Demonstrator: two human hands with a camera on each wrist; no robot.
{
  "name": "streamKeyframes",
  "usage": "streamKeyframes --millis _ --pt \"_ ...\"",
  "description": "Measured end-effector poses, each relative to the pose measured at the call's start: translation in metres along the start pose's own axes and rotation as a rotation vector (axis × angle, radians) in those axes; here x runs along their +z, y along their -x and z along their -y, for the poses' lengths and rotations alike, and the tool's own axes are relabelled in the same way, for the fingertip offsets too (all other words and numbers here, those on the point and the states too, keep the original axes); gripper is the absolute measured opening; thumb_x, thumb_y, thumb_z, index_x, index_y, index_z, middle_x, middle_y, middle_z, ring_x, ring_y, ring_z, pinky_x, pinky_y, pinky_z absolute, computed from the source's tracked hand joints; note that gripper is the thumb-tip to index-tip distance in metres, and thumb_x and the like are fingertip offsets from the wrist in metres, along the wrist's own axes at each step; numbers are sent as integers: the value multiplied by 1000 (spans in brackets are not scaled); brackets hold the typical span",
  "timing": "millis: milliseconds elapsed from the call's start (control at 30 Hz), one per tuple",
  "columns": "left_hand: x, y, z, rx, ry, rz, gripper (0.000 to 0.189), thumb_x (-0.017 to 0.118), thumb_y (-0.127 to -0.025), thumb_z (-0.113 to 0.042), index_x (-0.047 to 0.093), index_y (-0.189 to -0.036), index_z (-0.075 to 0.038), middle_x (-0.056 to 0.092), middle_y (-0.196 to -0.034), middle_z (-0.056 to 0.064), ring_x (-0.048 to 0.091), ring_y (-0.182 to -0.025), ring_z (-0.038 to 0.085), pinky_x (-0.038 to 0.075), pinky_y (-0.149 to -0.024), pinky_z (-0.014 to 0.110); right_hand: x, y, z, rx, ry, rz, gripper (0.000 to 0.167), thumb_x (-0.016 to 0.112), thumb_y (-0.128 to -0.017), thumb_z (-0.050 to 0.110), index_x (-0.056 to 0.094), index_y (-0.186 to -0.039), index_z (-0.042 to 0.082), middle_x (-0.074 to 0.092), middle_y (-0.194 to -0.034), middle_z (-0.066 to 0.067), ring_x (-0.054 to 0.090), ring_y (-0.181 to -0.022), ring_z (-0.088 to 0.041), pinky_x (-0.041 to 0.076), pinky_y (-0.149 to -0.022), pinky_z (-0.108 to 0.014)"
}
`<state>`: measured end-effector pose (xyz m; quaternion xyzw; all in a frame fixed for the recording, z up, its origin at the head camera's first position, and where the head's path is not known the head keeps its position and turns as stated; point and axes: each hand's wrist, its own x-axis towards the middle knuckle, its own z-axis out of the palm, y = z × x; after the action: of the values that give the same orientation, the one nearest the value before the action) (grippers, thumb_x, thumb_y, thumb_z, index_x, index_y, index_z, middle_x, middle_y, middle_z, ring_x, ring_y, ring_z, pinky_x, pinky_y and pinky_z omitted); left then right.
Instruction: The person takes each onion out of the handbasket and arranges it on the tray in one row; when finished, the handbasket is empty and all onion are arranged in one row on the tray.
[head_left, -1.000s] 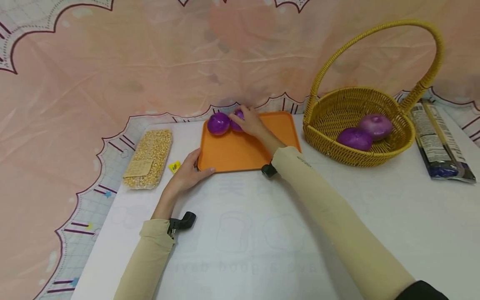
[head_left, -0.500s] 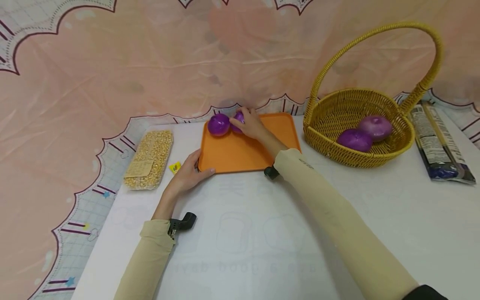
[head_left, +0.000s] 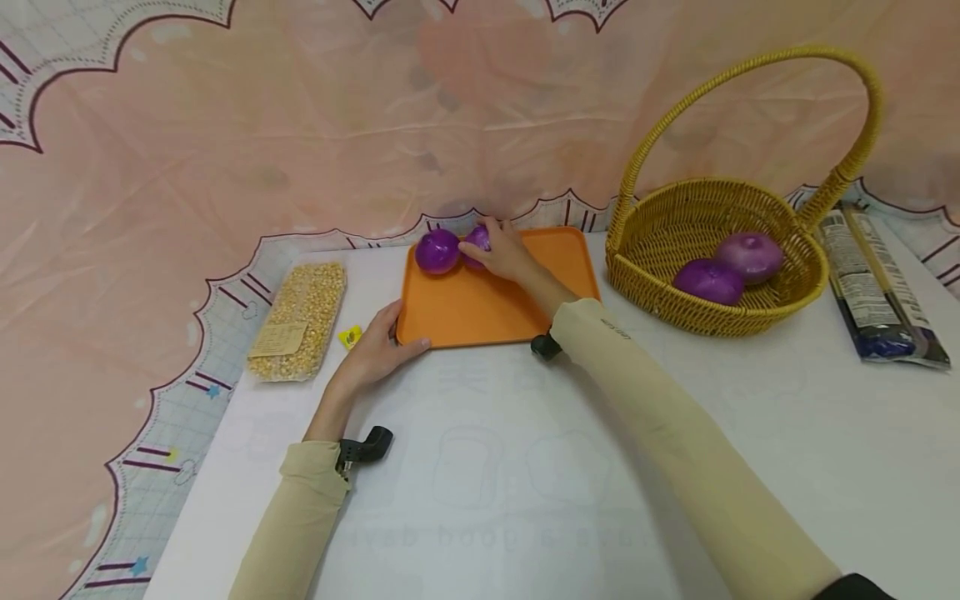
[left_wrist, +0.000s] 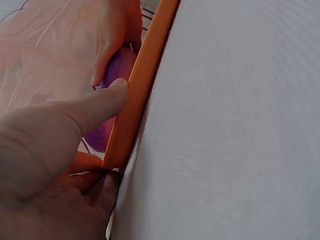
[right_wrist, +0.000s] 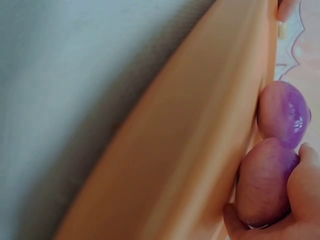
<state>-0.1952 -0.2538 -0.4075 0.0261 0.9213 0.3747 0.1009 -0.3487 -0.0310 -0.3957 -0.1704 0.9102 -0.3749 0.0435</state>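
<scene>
On the orange tray (head_left: 487, 312), near its far left corner, a shiny purple onion (head_left: 437, 251) sits beside a second purple onion (head_left: 477, 246). My right hand (head_left: 508, 254) grips that second onion, covering part of it. In the right wrist view, the gripped onion (right_wrist: 265, 185) rests against the other onion (right_wrist: 284, 112), with my thumb and fingers around its side. My left hand (head_left: 375, 346) holds the tray's near left corner. From the left wrist, its thumb (left_wrist: 102, 102) lies on the tray rim (left_wrist: 135, 105) and the other fingers bend round the corner below.
A yellow wicker basket (head_left: 645, 287) with a tall handle stands right of the tray, two purple onions (head_left: 723, 271) inside. Dark printed packets (head_left: 881, 287) lie beyond it. At left are a bag of corn kernels (head_left: 300, 321) and a small yellow wrapped piece (head_left: 349, 337).
My right hand and the onion in it have shifted very slightly to the right. The left hand and the tray stay in place.
</scene>
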Motion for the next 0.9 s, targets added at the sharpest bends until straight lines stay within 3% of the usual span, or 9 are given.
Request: streamKeyframes --millis 300,567,733,900 --pt "1 0 2 -1 12 6 91 66 -91 -40 12 -155 -3 13 -162 19 13 -151 34 14 -124 51 -4 3 -3 23 9 53 75 57 -94 49 25 -152 13 29 -153 -23 33 -140 -38 33 -118 -48" --pt "2 0 4 -3 18 8 91 65 -91 -39 11 -155 -3 12 -162 19 13 -151 34 15 -123 51 -12 5 -8 -27 -27 43 78 63 -91 46 26 -151 10 30 -154 -21 33 -141 -37 31 -119 -46" --pt "4 1 1 8 23 9 91 65 -91 -39 12 -156 -3 13 -163 18 14 -151 34 16 -123 50 -36 10 -2 -99 -55 -1 75 62 -93 41 29 -150 5 33 -155 -16 30 -145 -33 25 -122 -45" --pt "1 -1 0 7 12 0 89 65 -92 -39 13 -156 -4 14 -163 17 14 -151 33 16 -123 50 -70 23 13 -125 -158 19 71 64 -94 32 29 -150 8 34 -155 -13 33 -144 -31 32 -119 -42"
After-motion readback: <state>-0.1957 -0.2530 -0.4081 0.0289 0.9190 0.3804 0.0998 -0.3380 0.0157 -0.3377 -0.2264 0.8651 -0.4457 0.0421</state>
